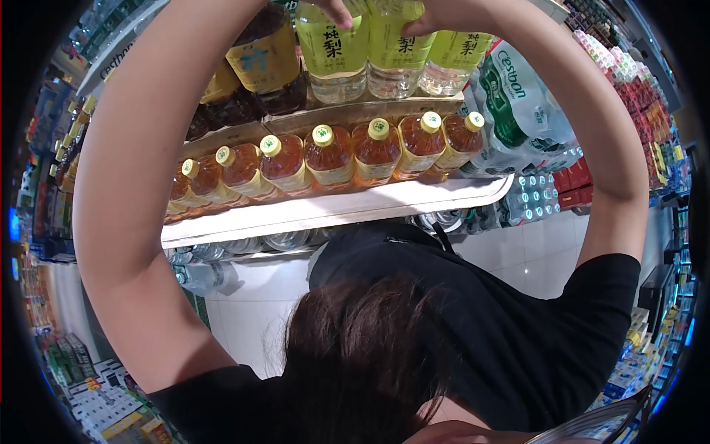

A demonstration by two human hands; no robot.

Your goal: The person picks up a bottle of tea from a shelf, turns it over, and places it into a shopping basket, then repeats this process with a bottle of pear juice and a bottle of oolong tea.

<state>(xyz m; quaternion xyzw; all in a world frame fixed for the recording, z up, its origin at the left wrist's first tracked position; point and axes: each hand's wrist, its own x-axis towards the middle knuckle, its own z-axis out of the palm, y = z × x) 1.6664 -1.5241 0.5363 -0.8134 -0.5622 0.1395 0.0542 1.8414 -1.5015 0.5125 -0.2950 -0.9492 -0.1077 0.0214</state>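
Bottles: big pear drink bottles (333, 52) with green labels, standing in a row on the upper shelf (325, 117), right above the amber tea bottles (329, 155).
Left hand (336, 11): fingers on the leftmost bottle, mostly cut off by the frame, so can't tell if it's actually clenched.
Right hand (421, 21): resting on the next bottle along, same deal, grip not clear.
Handling: they look full, so probably heavy, with smooth, slick plastic. I'd grab around the body or by the neck.
Nearby: Cestbon water pack (518, 111) off to the right.
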